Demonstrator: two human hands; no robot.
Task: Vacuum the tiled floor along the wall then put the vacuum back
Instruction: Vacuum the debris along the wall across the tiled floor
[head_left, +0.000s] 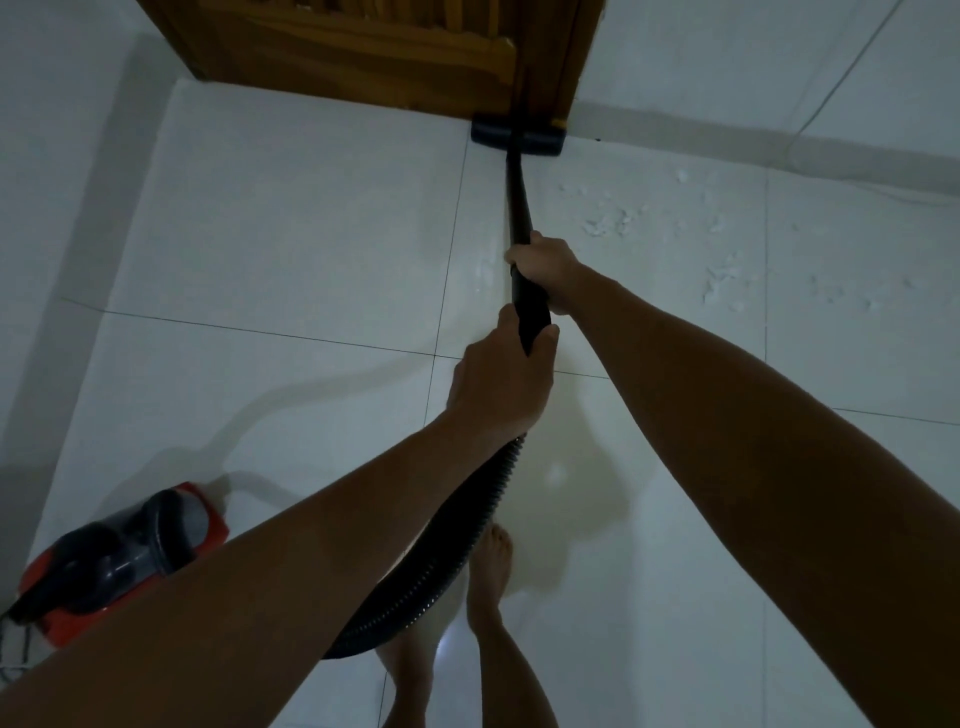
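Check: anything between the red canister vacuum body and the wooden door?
Head view: only bare white tiled floor between red canister vacuum body and wooden door.

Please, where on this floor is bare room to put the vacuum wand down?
The tiles between the left wall, the wooden door and the wand are bare. Right of the wand, white debris lies scattered along the wall. The red vacuum body and hose crowd the lower left.

No text, label, brand or number can be read anywhere; the red vacuum body (122, 558) shows no legible marking.
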